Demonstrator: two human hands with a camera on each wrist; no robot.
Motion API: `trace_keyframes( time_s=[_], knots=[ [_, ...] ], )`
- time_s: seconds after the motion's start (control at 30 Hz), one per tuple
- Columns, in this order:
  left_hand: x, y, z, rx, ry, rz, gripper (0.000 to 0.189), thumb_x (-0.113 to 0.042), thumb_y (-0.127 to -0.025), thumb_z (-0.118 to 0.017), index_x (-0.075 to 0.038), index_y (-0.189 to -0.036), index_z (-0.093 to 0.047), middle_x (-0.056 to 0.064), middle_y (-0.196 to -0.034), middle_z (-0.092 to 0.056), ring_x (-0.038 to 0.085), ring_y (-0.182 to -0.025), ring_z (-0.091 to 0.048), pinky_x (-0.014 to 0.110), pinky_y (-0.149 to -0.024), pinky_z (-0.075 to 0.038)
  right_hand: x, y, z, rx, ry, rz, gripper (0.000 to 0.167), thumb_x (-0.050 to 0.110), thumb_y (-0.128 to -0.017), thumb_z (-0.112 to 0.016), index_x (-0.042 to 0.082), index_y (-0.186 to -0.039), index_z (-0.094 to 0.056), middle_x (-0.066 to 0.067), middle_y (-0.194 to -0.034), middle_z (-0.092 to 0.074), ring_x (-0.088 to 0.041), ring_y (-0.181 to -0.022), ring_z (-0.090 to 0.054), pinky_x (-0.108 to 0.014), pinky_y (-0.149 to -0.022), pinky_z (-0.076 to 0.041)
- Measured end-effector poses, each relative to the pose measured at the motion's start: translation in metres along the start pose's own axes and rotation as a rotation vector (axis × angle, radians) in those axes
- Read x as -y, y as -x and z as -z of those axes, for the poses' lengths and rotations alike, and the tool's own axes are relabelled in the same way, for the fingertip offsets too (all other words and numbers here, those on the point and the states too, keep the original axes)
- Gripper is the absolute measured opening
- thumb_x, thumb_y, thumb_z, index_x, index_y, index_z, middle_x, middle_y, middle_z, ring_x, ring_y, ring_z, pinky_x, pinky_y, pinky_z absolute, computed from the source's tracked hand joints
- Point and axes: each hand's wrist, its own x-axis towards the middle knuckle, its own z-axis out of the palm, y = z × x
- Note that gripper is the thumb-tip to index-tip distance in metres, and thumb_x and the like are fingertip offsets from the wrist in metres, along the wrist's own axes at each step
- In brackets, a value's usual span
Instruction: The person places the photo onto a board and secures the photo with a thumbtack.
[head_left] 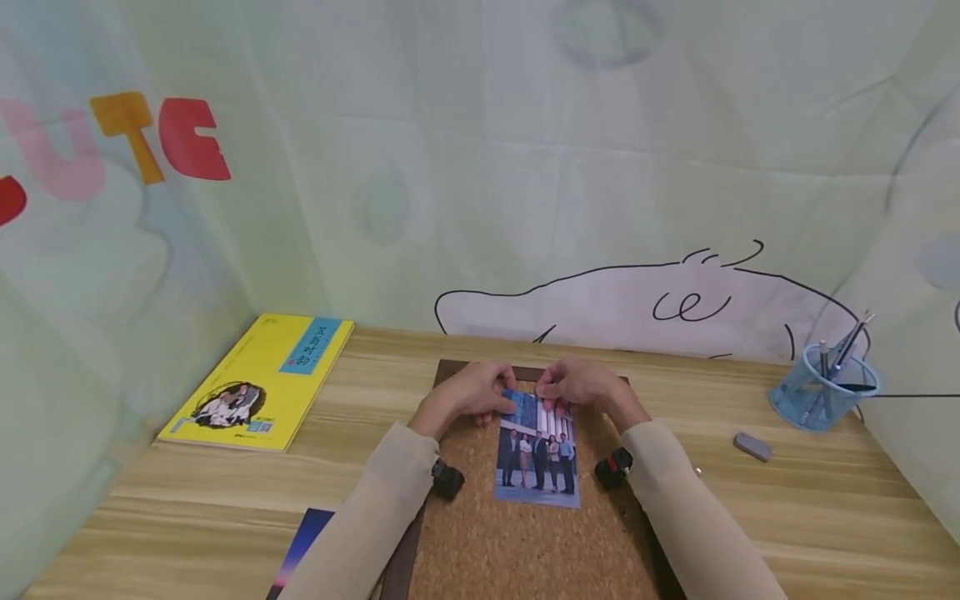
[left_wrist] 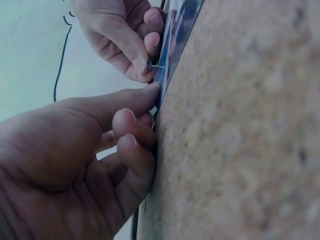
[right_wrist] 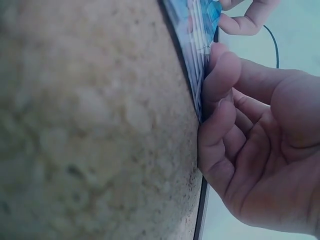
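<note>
A photo point(head_left: 536, 492) of several people in office clothes lies over the upper part of a brown-framed cork board point(head_left: 525, 554). At the photo's top left corner, my left hand point(head_left: 480, 390) pinches its edge, thumb on the printed side. My right hand point(head_left: 585, 385) is at the top edge, a little to the right. Between its thumb and finger it pinches a push pin point(left_wrist: 149, 65), whose thin needle meets the photo's surface in the left wrist view. The curled lower fingers of both hands rest by the cork.
To the left lies a yellow book point(head_left: 240, 358). A dark blue and pink picture point(head_left: 303, 533) is partly hidden under my left sleeve. On the right are a blue mesh pen holder point(head_left: 791, 408) with pens and a grey eraser point(head_left: 752, 447). A curtain stands behind the table.
</note>
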Motion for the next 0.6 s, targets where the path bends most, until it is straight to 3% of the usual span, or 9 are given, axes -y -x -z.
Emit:
trace_keyframes(
  time_s=[0.33, 0.6],
  knots=[
    [-0.0013, -0.0001, 0.0001, 0.002, -0.008, 0.008, 0.02, -0.008, -0.092, -0.073, -0.008, -0.104, -0.057, 0.002, -0.059, -0.052, 0.013, -0.045, -0.05, 0.022, -0.043, -0.041, -0.0043, -0.0014, 0.0006, 0.016, 0.037, 0.077, 0.006, 0.008, -0.102, -0.057, 0.004, -0.101, -0.062, -0.006, -0.079, -0.062, -0.015, -0.064, -0.056, -0.024, -0.058, -0.045],
    [-0.0027, 0.0018, 0.0003, -0.002, -0.018, 0.018, 0.019, -0.009, -0.093, -0.072, -0.009, -0.104, -0.057, 0.002, -0.058, -0.052, 0.013, -0.045, -0.049, 0.022, -0.042, -0.041, -0.0023, -0.0002, 0.0003, -0.001, 0.134, 0.092, 0.016, 0.016, -0.102, -0.059, 0.004, -0.096, -0.068, -0.003, -0.074, -0.061, -0.012, -0.062, -0.053, -0.023, -0.057, -0.043]
  ],
)
